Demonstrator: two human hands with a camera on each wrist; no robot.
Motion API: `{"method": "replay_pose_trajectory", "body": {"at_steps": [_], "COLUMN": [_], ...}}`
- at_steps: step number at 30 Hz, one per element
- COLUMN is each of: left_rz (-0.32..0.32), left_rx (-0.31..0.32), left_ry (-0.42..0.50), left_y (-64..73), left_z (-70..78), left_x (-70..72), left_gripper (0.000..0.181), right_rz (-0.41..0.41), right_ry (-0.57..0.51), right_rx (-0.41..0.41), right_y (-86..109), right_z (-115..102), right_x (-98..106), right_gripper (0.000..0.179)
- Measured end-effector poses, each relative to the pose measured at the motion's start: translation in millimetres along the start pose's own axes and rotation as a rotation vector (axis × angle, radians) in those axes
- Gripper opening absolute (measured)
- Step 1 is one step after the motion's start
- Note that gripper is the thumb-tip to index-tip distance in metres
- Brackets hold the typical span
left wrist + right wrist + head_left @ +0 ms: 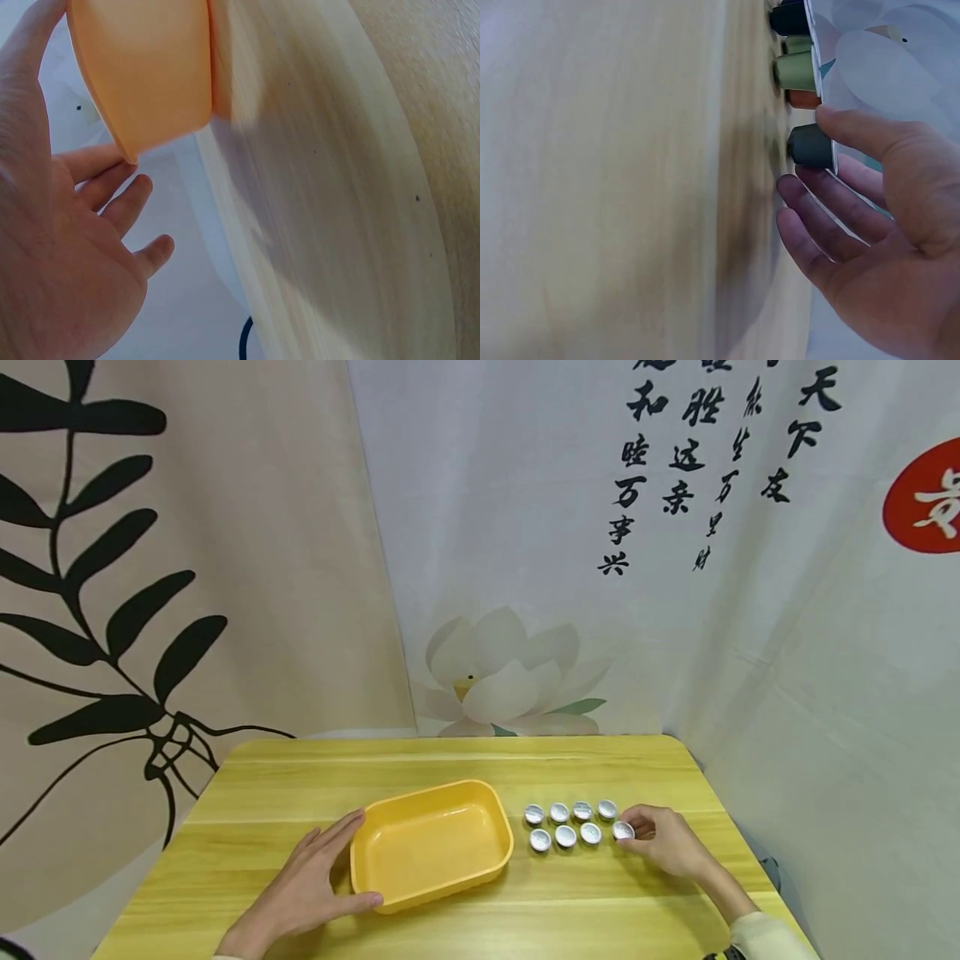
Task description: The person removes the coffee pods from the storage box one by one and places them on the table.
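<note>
A shallow yellow plastic tray (438,843), with nothing in it, lies on the table left of the capsules. My left hand (318,877) holds its left end, thumb at the near corner and fingertips on the far part of the rim; the last fingers stand free of it in the left wrist view. My right hand (671,842) pinches a dark grey coffee capsule (811,146) between thumb and fingers, its silver lid facing up. This capsule sits at the right end of the nearer of two rows of coffee capsules (566,836).
Other capsules show green (795,71), dark (789,19) and orange (802,99) sides in the right wrist view. All stand lid up on the wooden table (420,756). A printed curtain (517,552) hangs right behind the table's far edge and along the right side.
</note>
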State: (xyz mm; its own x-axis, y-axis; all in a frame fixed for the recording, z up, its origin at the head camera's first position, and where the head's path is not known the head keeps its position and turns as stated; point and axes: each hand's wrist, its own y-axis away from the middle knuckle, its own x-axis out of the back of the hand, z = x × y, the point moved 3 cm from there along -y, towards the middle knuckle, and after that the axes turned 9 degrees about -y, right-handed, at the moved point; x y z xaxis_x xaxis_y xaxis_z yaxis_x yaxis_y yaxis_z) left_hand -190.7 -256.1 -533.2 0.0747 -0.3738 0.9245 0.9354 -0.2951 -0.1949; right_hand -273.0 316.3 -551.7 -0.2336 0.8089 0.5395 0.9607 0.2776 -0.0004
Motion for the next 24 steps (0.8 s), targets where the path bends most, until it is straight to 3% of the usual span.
{"method": "replay_pose_trajectory", "body": {"at_steps": [24], "left_rz": [0.015], "left_rx": [-0.008], "left_ry": [-0.006], "left_y": [-0.6], "left_z": [0.0], "left_x": [0.1], "left_gripper": [0.123], "right_rz": [0.092], "right_ry": [0.024], "right_rx": [-0.040], "right_y": [-3.4], "right_z": [2], "right_x": [-12], "right_gripper": [0.030]}}
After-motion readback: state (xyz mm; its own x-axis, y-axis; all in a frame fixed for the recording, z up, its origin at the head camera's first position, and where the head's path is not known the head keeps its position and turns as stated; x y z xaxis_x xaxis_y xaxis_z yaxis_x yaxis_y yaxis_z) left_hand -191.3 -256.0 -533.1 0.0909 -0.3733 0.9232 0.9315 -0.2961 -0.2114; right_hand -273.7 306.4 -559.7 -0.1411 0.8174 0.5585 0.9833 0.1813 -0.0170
